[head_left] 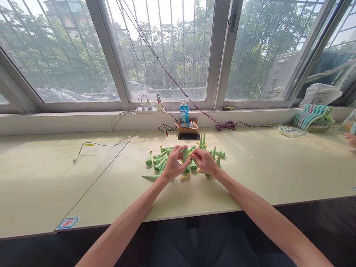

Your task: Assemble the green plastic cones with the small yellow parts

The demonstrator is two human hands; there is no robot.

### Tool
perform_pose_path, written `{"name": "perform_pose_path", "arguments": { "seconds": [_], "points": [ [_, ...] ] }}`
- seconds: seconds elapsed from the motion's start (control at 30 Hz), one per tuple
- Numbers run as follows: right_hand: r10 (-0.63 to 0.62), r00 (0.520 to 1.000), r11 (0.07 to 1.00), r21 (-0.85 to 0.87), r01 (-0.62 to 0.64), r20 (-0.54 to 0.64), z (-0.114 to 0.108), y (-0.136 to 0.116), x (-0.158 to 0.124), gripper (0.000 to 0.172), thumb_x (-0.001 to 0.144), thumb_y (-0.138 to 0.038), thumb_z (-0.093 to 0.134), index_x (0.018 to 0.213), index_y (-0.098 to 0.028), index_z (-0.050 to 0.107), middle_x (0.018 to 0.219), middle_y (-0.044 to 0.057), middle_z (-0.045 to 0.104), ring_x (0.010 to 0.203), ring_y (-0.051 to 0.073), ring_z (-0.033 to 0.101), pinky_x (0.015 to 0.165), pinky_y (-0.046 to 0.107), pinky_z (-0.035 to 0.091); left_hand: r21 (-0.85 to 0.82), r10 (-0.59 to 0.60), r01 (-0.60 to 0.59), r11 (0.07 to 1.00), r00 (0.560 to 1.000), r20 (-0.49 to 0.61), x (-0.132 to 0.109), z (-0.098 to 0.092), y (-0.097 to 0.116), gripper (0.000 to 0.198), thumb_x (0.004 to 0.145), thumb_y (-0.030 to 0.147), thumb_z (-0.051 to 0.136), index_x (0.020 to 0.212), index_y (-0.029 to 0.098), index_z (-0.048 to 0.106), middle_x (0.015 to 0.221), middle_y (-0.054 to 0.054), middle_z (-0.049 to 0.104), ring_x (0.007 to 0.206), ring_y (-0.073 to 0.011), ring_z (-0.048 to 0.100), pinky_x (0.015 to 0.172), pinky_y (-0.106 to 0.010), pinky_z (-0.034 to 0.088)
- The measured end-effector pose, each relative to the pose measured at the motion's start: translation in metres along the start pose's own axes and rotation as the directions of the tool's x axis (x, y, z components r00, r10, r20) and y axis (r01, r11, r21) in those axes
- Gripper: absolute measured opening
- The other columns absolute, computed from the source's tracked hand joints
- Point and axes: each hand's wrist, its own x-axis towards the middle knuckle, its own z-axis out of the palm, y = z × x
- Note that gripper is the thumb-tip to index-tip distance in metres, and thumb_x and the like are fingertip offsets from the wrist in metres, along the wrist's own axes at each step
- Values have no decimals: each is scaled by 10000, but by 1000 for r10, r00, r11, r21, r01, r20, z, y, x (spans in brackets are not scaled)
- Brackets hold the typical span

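My left hand (pixel 174 163) is closed around a green plastic plant-watering spike (pixel 184 155), held upright just above the table, its fingers and thumb on either side. Close against it, my right hand (pixel 205 160) pinches at the spike's side; what sits between those fingertips is too small to make out, though a bit of yellow shows there. Around and beneath both hands lies a loose pile of similar green spikes (pixel 160 165), some lying flat, others standing point up. Small yellow pieces (pixel 184 177) are scattered among them.
Behind the pile are a black phone (pixel 189 136) and a small cardboard box (pixel 188 130) with a blue bottle (pixel 184 113). A coiled cable (pixel 225 126) and green hangers (pixel 314 118) stand along the sill side. Another person's hand (pixel 350 139) shows at the right edge.
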Motion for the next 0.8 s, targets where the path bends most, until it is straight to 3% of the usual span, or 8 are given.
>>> {"name": "perform_pose_path", "arguments": {
  "seconds": [0.3, 0.57, 0.8],
  "points": [
    [-3, 1000, 1000, -22, 2, -6, -1, -1, 0, 304, 943, -393, 462, 727, -191, 530, 574, -42, 408, 529, 106, 318, 520, 248, 284, -29, -15, 15, 999, 1000, 5, 0, 0, 1, 378, 813, 219, 637, 1189, 218, 596, 1055, -60, 571, 658, -71, 545, 666, -253, 573],
    [22, 1000, 1000, 2, -22, -4, -2, -7, 0, 270, 932, -454, 495, 940, -193, 563, 541, -68, 410, 493, 109, 340, 510, 245, 292, -227, -122, 119, 967, 993, 2, 1, 2, -3, 382, 816, 288, 674, 1180, 200, 599, 1170, -91, 581, 775, -108, 651, 742, -292, 605],
    [-1, 1000, 999, 32, 1, -13, -2, -4, 0, 244, 938, -430, 494, 869, -202, 546, 547, -65, 406, 506, 107, 324, 518, 247, 287, -141, -109, 108, 984, 994, -3, 1, 1, -1, 380, 810, 267, 668, 1180, 204, 608, 1131, -77, 593, 670, -64, 577, 686, -258, 591]
  ]
}}
